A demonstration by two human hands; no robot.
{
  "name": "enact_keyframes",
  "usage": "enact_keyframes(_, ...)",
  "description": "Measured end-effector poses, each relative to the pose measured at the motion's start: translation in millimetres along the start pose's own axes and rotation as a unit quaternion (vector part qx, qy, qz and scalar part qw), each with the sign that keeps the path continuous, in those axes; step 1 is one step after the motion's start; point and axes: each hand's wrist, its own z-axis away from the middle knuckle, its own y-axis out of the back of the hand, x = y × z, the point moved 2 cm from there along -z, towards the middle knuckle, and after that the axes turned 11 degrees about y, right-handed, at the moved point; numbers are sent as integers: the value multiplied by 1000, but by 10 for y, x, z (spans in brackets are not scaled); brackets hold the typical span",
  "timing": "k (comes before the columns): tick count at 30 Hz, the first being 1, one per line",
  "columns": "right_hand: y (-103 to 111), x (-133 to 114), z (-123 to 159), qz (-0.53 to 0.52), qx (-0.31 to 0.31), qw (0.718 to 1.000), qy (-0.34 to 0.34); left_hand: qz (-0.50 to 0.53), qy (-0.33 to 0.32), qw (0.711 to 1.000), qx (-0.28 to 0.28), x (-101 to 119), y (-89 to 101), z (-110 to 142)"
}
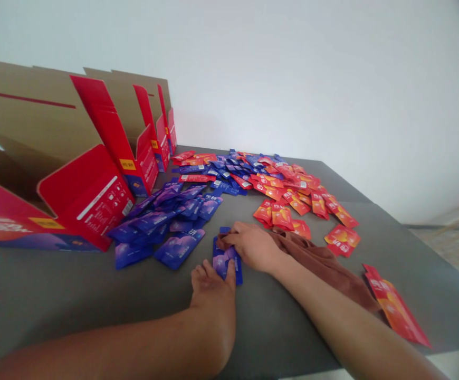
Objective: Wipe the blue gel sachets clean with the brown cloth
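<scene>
A blue-purple sachet (221, 262) lies flat on the grey table. My left hand (212, 285) steadies its near end, the thumb pressing on its face and the curled fingers by its left edge. My right hand (255, 245) is closed on a bunched corner of a brown cloth (324, 266), pressed against the sachet's upper part. The rest of the cloth trails to the right, under and beyond my right forearm. Just left of my hands another blue sachet (180, 248) rests at the edge of a blue sachet pile (154, 214).
Open red cartons (95, 198) with brown insides line the left side. Mixed blue and red-orange sachets (233, 169) are heaped at the back, with orange ones (280, 214) spreading right. A larger red-orange pouch (395, 306) lies near the right edge. A white wall (293, 74) stands behind.
</scene>
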Motion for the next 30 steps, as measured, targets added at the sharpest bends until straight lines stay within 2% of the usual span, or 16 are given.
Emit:
enact_keyframes(2,3,64,-1,23,6,999,-38,-1,-3,1000,2,-1,7,4)
enact_keyframes(4,11,21,14,34,7,999,-41,0,-5,1000,6,-1,19,11)
enact_keyframes(8,7,-218,25,-10,-6,999,48,7,-3,1000,13,6,42,29)
enact_keyframes(10,-4,-245,6,-32,-7,997,75,9,1,1000,17,10,44,36)
enact_keyframes(16,-29,91,-32,1,13,999,-48,5,-6,1000,15,10,35,46)
enact_keyframes(18,-22,94,-15,13,16,998,-52,4,-11,1000,14,9,38,46)
enact_keyframes(23,0,-187,5,-39,12,997,66,11,1,1000,19,26,31,36)
enact_keyframes(25,-2,-218,-4,-55,7,994,91,17,3,1000,22,33,27,34)
enact_keyframes(27,-8,-136,-14,-46,10,997,65,23,1,999,21,32,28,36)
enact_keyframes(30,-18,76,-9,-18,10,1000,-13,34,0,999,13,17,39,44)
